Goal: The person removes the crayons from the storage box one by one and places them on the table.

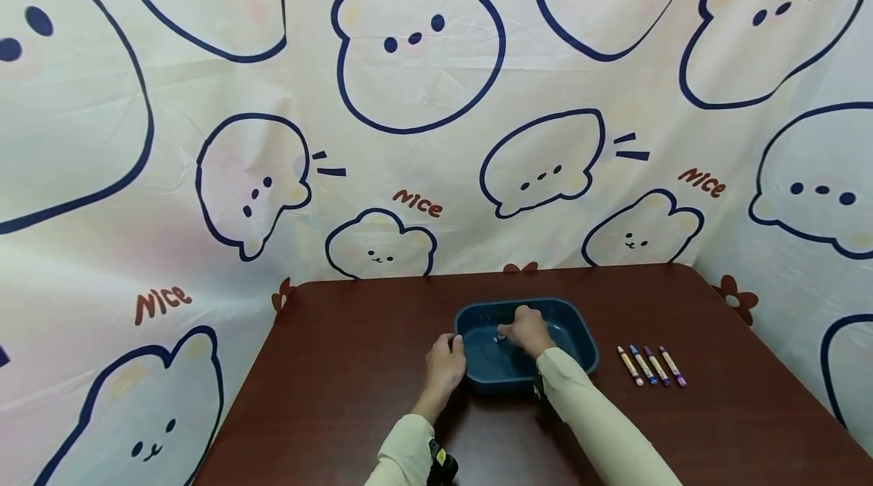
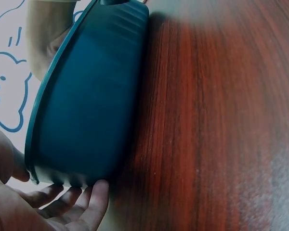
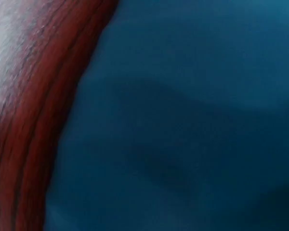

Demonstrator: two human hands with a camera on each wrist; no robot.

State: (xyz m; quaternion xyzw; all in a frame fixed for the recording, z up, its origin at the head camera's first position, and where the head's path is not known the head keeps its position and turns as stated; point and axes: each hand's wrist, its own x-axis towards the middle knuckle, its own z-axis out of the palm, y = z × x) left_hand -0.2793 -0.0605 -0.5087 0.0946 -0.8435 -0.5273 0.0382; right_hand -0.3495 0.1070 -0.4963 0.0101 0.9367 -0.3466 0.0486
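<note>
A dark blue rectangular plastic tray (image 1: 491,377) stands on the table in the head view. My left hand (image 1: 445,362) grips its left end, the thumb at the rim and the fingertips against the outer wall, as the left wrist view also shows. Inside the tray is my right hand (image 1: 528,330), reaching down toward the floor of it. Right at its fingertips lies a small silvery object (image 1: 500,338), too small to name. Whether the fingers pinch it cannot be told. The right wrist view has only blurred tray wall (image 3: 183,120), without the fingers.
Several crayons (image 1: 651,366) lie side by side on the brown wooden table (image 1: 341,365), to the right of the tray. Behind the table hangs a pale cloth (image 1: 409,167) printed with cartoon bears. The table's far edge runs close to the cloth.
</note>
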